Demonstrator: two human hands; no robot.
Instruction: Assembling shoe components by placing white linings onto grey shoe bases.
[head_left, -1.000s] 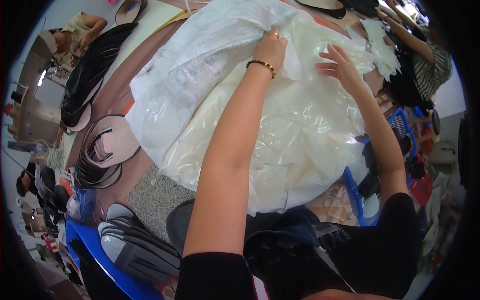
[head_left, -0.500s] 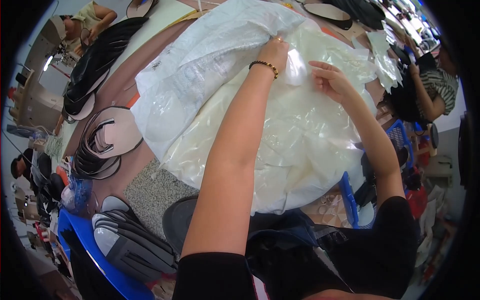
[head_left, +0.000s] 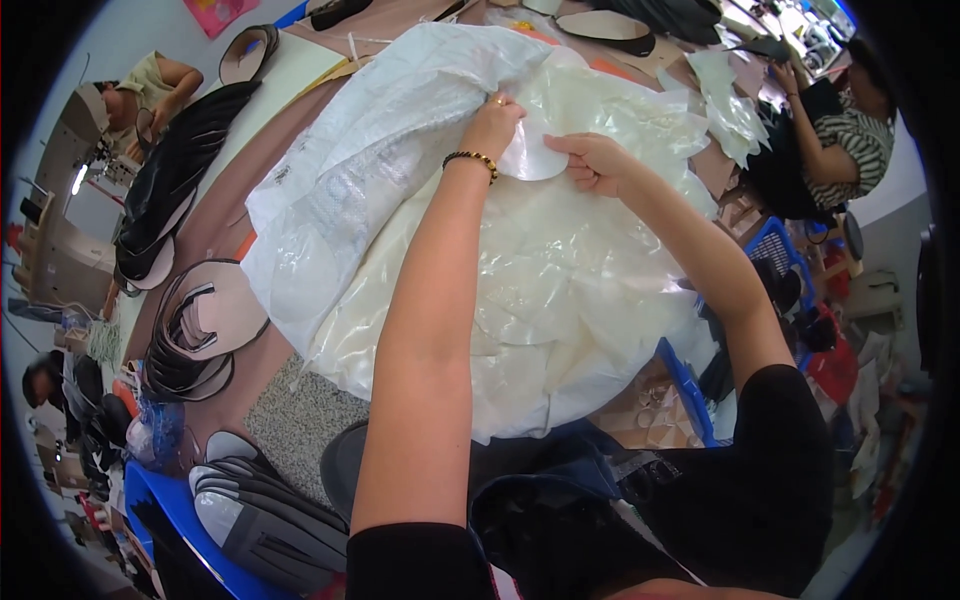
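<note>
A big white woven sack (head_left: 330,200) lies spread across the table in front of me. Over and beside it is a heap of glossy, cream-white translucent sheet pieces (head_left: 520,270). A smooth white piece with a rounded edge (head_left: 532,160) spans the gap between my hands. My right hand (head_left: 592,165) pinches its right side between thumb and fingers. My left hand (head_left: 497,120), with a beaded bracelet at the wrist, is closed at the piece's left side, close to the sack's folded edge; its fingertips are partly hidden.
Stacked dark-edged shoe parts (head_left: 205,335) and black ones (head_left: 185,165) lie to the left. A blue bin (head_left: 180,520) with grey-black parts stands at lower left, a blue basket (head_left: 775,255) at right. Co-workers sit at far left and right, one in a striped top (head_left: 850,160).
My right hand has closed on the rounded white piece, having been apart from it with fingers extended. The view has shifted, so the sack and both hands appear further left.
</note>
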